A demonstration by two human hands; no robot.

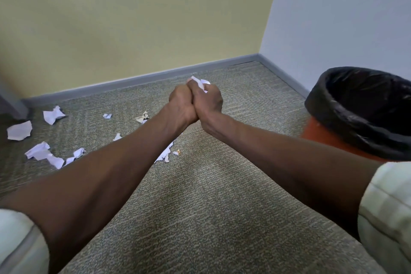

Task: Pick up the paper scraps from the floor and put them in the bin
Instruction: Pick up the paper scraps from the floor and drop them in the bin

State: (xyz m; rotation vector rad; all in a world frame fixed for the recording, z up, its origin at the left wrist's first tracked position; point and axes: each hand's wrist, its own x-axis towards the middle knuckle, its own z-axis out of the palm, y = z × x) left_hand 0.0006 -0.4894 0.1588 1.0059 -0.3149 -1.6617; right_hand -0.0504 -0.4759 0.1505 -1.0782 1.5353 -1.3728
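Paper scraps [199, 82] sit clenched in both hands; bin [364, 104] looks empty.

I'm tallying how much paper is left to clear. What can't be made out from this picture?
Head view only:
- Paper wad: mostly hidden inside the left hand and right hand; its amount is unclear.
- Floor scraps: some lie under the left forearm, so no full count.
- Bin: cut off by the right edge; its black liner is too dark to show contents.
- Dark object at the left edge: blurred and cut off.
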